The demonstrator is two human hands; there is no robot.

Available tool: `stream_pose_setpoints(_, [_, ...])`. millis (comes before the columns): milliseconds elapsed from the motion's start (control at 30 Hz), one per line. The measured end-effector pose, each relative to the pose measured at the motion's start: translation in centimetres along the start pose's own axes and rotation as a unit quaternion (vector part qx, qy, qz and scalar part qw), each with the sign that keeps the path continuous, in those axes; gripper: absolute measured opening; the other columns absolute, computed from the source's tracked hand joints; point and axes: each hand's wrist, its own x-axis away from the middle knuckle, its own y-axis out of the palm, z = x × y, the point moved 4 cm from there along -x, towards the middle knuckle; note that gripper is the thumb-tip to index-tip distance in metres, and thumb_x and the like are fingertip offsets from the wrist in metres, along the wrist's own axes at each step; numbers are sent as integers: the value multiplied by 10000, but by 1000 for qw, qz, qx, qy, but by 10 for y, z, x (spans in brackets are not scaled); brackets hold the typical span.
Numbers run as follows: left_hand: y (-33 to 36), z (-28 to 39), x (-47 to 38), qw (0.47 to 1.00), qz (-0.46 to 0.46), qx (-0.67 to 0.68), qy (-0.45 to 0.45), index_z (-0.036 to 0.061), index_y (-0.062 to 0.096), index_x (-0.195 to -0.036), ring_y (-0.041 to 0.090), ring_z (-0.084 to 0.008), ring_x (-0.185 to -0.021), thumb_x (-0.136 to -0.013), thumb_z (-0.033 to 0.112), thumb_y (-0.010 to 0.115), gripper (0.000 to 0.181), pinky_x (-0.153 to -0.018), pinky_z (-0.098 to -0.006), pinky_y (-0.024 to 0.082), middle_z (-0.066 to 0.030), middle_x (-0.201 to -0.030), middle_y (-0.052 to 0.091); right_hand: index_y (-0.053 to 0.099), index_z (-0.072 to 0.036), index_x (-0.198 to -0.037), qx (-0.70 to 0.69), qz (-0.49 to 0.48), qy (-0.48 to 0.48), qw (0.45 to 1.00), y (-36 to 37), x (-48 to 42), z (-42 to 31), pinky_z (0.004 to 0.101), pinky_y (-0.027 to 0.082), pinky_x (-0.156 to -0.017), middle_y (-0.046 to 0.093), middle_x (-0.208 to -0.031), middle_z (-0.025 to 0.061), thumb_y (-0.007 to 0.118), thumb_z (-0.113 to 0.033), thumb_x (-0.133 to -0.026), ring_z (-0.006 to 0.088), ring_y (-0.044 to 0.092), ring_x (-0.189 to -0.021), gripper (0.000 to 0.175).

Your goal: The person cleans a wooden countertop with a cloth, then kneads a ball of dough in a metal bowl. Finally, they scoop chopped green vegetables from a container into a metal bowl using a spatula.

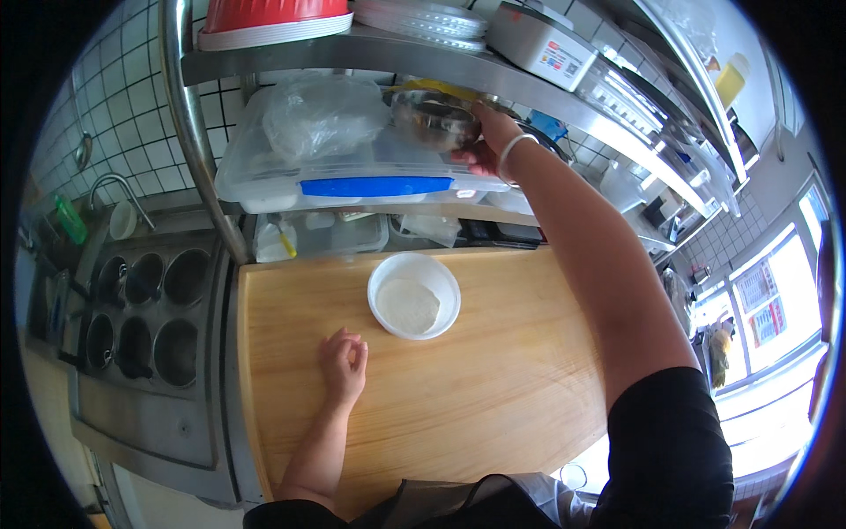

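My right hand (pixel 486 142) reaches up to the shelf and grips the rim of a shiny metal bowl (pixel 436 122), which is over a lidded clear plastic box (pixel 396 162) with a blue latch. On the wooden worktop (pixel 476 403) stands a round white plastic tub (pixel 451 291) holding white powder that looks like flour (pixel 406 305). My left hand (pixel 344 364) is at the worktop's left part, below and left of the tub, fingers curled and holding nothing; thumb and forefinger are close together. A plastic bag (pixel 324 116) lies on the box, left of the bowl.
A steel shelf edge (pixel 396 59) crosses above my right hand, bearing a red container (pixel 274 16), plastic lids (pixel 423 20) and a grey-white box (pixel 542 46). The shelf post (pixel 198 145) rises at the worktop's back left corner. Further left is a steel unit with several round wells (pixel 175 350).
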Motion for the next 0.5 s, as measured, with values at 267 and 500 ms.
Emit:
stream_pose_setpoints(267, [1,10,-5,1000,-11,-12,-9,56,562,-841,571,-295,-960,-770,111,659,133,-853,-463,379,-69,-777,596,577,-83,-924,-66,145,-84,984,11,-29,-7,281,341,-387,543,-588,59,367,-551,-897,112,455,-426,514])
stream_pose_setpoints(500, [9,3,-5,998,2,59,-37,48,544,-961,586,-248,-851,-805,141,626,199,-759,-373,450,-78,-801,578,624,-66,-959,169,18,-222,960,-67,99,131,253,478,-519,607,-799,38,563,-267,-868,108,566,-620,229])
